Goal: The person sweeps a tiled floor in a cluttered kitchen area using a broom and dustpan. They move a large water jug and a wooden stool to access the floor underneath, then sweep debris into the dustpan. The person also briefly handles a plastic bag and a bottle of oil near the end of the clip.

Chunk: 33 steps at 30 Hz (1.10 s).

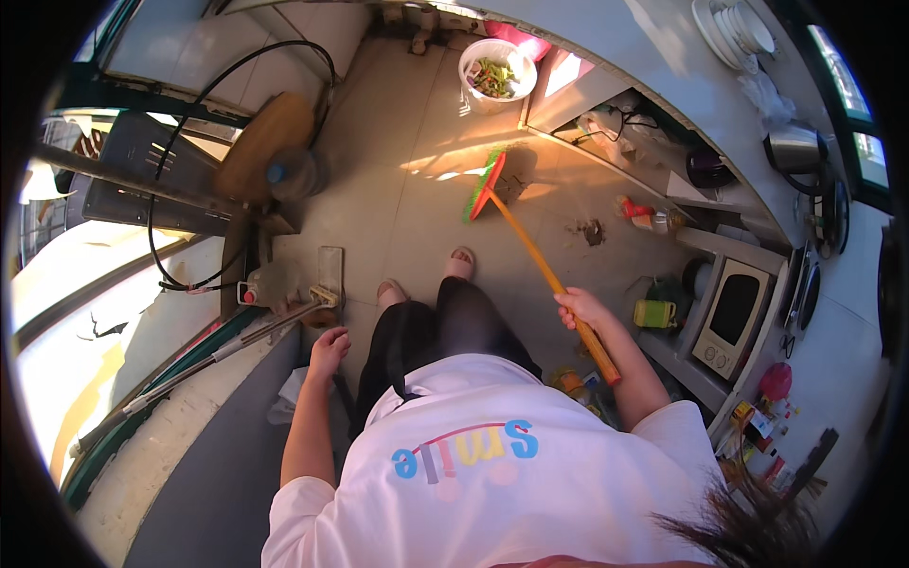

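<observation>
My right hand point(584, 309) is wrapped around the upper part of an orange-brown broom handle point(529, 245). Its red head with green bristles point(485, 186) rests on the tiled floor point(383, 142), ahead of my feet. Just right of the head lies a scatter of dirt point(513, 186). A darker clump of debris point(593, 231) is farther right. My left hand point(331, 351) hangs at my side, fingers loosely curled, apparently holding nothing. Near it, a flat mop point(325, 295) leans with its long metal pole running to the lower left.
A white bucket of vegetable scraps point(495, 77) stands at the far end. Bottles point(655, 216), a green-yellow jug point(654, 313) and a microwave point(731, 319) line the right under the counter point(660, 64). At left are a round wooden board point(266, 142), a water bottle point(292, 174) and a black hose point(213, 82).
</observation>
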Motion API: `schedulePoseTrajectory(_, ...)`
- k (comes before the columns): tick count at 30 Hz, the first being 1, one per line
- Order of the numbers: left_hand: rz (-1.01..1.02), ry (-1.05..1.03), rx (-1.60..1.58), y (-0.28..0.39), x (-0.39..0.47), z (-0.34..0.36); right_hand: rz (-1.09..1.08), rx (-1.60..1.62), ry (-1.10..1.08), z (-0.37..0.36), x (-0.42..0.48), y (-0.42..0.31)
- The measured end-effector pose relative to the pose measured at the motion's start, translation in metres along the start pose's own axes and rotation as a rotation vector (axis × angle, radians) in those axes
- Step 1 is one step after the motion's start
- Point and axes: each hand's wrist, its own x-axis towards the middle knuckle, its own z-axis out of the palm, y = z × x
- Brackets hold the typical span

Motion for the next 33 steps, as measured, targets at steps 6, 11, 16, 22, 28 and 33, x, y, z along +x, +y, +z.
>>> schedulePoseTrajectory(6,-0.015,-0.029,0.083,0.01,0.007,-0.011,-0.106,-0.079,-0.171,0.092,0.051,-0.045)
schedulePoseTrajectory(11,0.01,-0.015,0.197,0.014,0.008,-0.049,-0.219,-0.077,-0.278,0.193,0.14,-0.119)
schedulePoseTrajectory(16,-0.029,-0.031,0.21,0.028,0.015,-0.09,-0.182,0.05,-0.239,0.212,0.166,-0.163)
schedulePoseTrajectory(22,-0.086,-0.039,0.208,0.02,0.058,-0.15,-0.066,0.287,-0.05,0.147,0.118,-0.08)
schedulePoseTrajectory(28,-0.057,-0.119,0.23,0.052,0.101,-0.153,0.048,0.633,0.167,0.098,0.037,0.008)
schedulePoseTrajectory(33,0.018,-0.207,0.226,0.08,0.116,-0.126,-0.085,0.342,0.223,0.128,0.013,0.018)
